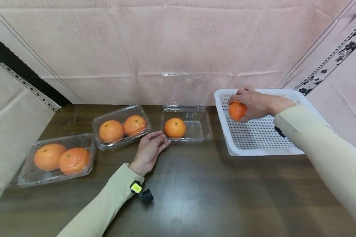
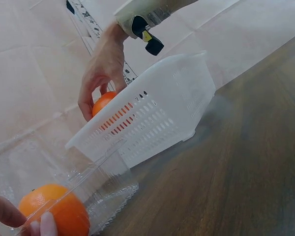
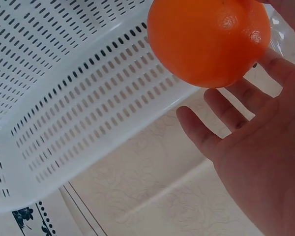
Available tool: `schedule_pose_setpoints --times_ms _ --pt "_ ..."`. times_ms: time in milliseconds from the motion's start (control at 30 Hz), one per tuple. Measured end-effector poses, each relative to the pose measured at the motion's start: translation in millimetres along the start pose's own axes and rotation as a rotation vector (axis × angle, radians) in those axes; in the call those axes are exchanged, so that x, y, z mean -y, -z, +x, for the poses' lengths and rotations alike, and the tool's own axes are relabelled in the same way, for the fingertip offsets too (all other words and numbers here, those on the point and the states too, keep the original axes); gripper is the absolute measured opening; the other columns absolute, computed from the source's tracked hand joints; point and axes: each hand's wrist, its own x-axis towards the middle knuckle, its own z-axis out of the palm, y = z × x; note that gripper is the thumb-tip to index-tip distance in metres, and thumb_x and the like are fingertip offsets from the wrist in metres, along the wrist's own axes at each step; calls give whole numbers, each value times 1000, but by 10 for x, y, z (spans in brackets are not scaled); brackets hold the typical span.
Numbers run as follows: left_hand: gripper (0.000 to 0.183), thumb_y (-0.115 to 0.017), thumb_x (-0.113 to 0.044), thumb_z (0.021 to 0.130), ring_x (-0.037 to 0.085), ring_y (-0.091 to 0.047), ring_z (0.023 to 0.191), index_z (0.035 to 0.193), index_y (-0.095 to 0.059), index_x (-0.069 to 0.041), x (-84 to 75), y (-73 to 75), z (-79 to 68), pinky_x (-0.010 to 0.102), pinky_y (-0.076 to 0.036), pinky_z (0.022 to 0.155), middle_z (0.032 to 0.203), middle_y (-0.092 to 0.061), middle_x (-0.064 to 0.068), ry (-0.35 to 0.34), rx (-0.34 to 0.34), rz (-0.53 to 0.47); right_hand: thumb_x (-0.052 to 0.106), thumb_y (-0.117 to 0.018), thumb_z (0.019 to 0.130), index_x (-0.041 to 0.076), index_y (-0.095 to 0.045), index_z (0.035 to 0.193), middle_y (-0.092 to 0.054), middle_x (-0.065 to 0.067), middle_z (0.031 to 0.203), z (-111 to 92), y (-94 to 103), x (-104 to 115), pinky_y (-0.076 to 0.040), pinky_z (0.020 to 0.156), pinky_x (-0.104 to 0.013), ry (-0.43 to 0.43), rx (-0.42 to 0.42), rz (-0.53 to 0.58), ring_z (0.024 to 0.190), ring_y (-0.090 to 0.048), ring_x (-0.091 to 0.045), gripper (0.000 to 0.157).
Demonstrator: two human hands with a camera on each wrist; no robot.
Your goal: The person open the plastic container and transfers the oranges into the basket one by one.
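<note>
My right hand (image 1: 253, 102) holds an orange (image 1: 237, 111) over the left side of a white perforated basket (image 1: 267, 152). In the right wrist view the fingers curve around that orange (image 3: 209, 42). At the near left corner of an open clear plastic clamshell box (image 1: 197, 126), my left hand (image 1: 148, 151) pinches the rim. One orange (image 1: 175, 128) sits in the left half of this box, its lid (image 1: 184, 90) standing up behind. The left wrist view shows the left fingertips (image 2: 47, 224) against the box wall, right beside the orange (image 2: 59, 209).
Left of the open box lies a clear plastic box (image 1: 121, 113) with two oranges inside. Another such box (image 1: 41, 180), also holding two oranges, is farther left. All stand on a dark wooden table (image 1: 195, 191). Pale patterned cloth (image 1: 178, 39) hangs behind and along both sides.
</note>
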Motion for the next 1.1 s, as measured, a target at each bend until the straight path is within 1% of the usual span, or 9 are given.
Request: schedule_pose_setpoints --times_ms 300,500,667,933,1100 --pt "38 -50 0 104 17 -56 103 141 -42 7 -1 -7 8 31 -58 105 117 -50 13 -6 5 6 13 -87 75 15 -60 133 -54 -15 131 27 -57 -55 -50 94 -55 -14 4 1 124 -35 -38 64" --pt "38 -50 0 104 17 -57 102 141 -42 6 -12 -9 6 32 -58 105 117 -50 13 -4 4 1 14 -87 75 15 -59 134 -54 -15 132 44 -57 -74 -50 93 -56 -27 2 -2 124 -35 -38 65" --pt "38 -50 0 105 16 -57 102 141 -42 6 -14 -9 9 31 -58 105 116 -50 12 1 1 -3 14 -86 76 14 -60 134 -54 -16 131 57 -67 -76 -50 94 -56 -22 2 3 124 -35 -38 64" --pt "38 -49 0 105 19 -58 107 142 -42 6 -12 -9 0 32 -57 106 120 -51 13 7 -1 -6 13 -87 76 12 -60 135 -54 -16 133 88 -114 -82 -50 95 -56 -26 5 13 124 -36 -38 65" --pt "38 -49 0 105 18 -57 105 142 -42 6 -2 2 0 33 -57 106 119 -50 13 6 -3 -5 13 -86 76 12 -60 135 -54 -16 133 117 -138 -96 -50 95 -55 -21 3 6 123 -37 -38 65"
